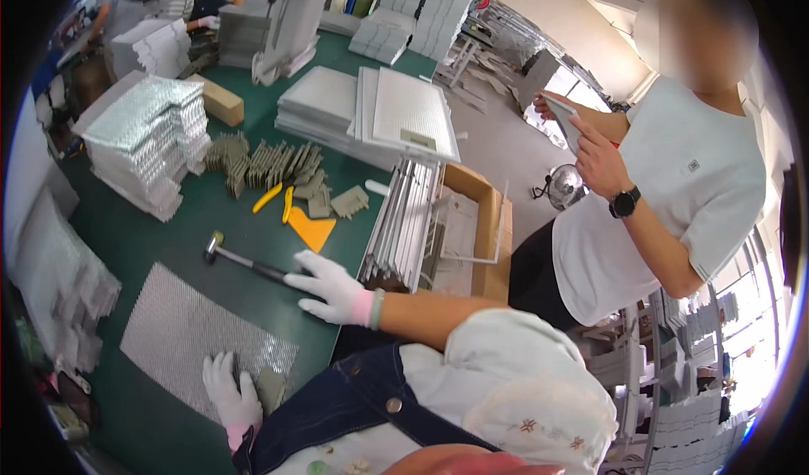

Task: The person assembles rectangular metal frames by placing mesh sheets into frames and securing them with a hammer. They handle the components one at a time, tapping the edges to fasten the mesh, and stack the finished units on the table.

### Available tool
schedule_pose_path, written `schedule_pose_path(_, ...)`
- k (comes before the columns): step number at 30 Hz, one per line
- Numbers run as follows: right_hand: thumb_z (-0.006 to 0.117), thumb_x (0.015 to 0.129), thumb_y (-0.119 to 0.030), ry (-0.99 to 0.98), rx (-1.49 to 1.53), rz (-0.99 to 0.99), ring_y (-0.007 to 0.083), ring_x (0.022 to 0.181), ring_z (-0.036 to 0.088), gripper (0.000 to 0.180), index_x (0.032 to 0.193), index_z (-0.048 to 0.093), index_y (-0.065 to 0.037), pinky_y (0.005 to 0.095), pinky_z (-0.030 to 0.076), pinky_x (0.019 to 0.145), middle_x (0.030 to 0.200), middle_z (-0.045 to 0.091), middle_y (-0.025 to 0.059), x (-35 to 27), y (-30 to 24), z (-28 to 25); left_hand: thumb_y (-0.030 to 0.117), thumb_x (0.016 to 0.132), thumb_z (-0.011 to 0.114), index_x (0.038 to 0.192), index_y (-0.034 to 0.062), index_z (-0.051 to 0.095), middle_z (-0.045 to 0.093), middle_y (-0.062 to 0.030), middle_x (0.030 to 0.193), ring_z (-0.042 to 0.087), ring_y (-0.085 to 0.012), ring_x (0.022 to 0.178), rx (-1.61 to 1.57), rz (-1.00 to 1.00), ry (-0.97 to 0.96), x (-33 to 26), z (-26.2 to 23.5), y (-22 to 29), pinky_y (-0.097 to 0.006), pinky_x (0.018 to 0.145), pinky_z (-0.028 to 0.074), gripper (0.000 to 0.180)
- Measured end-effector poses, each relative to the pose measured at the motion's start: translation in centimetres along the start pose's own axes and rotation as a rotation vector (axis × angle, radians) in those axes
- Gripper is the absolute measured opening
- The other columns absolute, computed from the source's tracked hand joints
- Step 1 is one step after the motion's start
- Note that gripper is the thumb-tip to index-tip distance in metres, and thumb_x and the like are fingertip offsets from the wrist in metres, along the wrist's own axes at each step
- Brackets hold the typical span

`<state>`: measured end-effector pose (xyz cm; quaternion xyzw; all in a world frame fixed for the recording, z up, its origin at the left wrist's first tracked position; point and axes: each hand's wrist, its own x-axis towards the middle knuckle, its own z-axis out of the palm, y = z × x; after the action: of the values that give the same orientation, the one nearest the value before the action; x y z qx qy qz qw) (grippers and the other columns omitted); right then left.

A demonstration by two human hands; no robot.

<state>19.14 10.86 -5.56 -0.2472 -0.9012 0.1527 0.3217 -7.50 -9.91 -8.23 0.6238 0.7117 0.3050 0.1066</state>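
On the green tabletop lies a silvery ridged sheet (190, 332), its near end beside my body. My left hand (229, 395), in a white glove, rests on that sheet with its fingers stretched out. A small grey-green plastic piece (270, 388) sits right next to this hand, on the sheet's near edge. Farther up, my gloved right hand (333, 291) has its fingers spread over the handle end of a hammer (253, 264). The hammer has a yellowish tip and a dark grip; part of the grip is hidden under the fingers.
Beyond the hammer are an orange scraper (310, 229), yellow-handled pliers (274, 201) and several grey-green pieces (282, 165). Stacked silvery panels (139, 138) stand at left; white panels (324, 104) lie behind. Metal strips (403, 222) and a cardboard box (497, 256) flank the table; a person (657, 197) stands right.
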Motion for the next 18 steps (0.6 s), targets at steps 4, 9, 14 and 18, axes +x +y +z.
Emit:
schedule_pose_path(4, 0.065, 0.087, -0.011, 0.604, -0.156, 0.28, 0.0325, 0.125, 0.055, 0.053, 0.135, 0.052, 0.005, 0.0434, 0.043, 0.108, 0.127, 0.059, 0.0219, 4.4, 2.1, -14.5, 0.01, 0.089, 0.057, 0.133, -0.0028, 0.053, 0.05, -0.023, 0.14, 0.036, -0.0466, 0.139, 0.024, -0.095, -0.016, -0.4, -0.2, 0.0, -0.055, 0.117, 0.027, 0.046)
schedule_pose_path(9, 0.062, 0.096, -0.02, 1.059, 0.255, 0.489, 0.0084, 0.073, 0.059, 0.096, 0.155, -0.007, 0.009, 0.0237, 0.049, 0.066, 0.088, 0.064, 0.0037, 5.9, 4.1, -32.7, 0.01, 0.088, 0.057, 0.131, -0.004, 0.055, 0.053, -0.0233, 0.137, 0.038, -0.0472, 0.138, 0.112, -0.02, 0.027, 0.0, 1.1, -0.5, -0.056, 0.116, 0.029, 0.045)
schedule_pose_path(14, 0.064, 0.095, -0.023, 1.042, -0.083, 0.631, 0.01, 0.063, 0.056, 0.1, 0.155, -0.009, 0.009, 0.0262, 0.047, 0.059, 0.08, 0.065, 0.0048, 5.8, 6.2, -35.9, 0.011, 0.083, 0.06, 0.126, -0.004, 0.057, 0.054, -0.0247, 0.133, 0.041, -0.0496, 0.134, 0.242, -0.012, 0.03, 0.1, 1.5, -1.1, -0.057, 0.113, 0.031, 0.046)
schedule_pose_path(18, 0.066, 0.094, -0.022, 1.1, -0.245, 0.686, 0.0094, 0.065, 0.055, 0.1, 0.155, -0.006, 0.009, 0.0267, 0.047, 0.058, 0.087, 0.065, 0.0062, 3.9, 5.7, -37.4, 0.013, 0.08, 0.062, 0.123, -0.003, 0.06, 0.056, -0.025, 0.129, 0.044, -0.0517, 0.13, 0.249, -0.01, 0.007, 1.4, 2.2, -1.2, -0.058, 0.112, 0.033, 0.046)
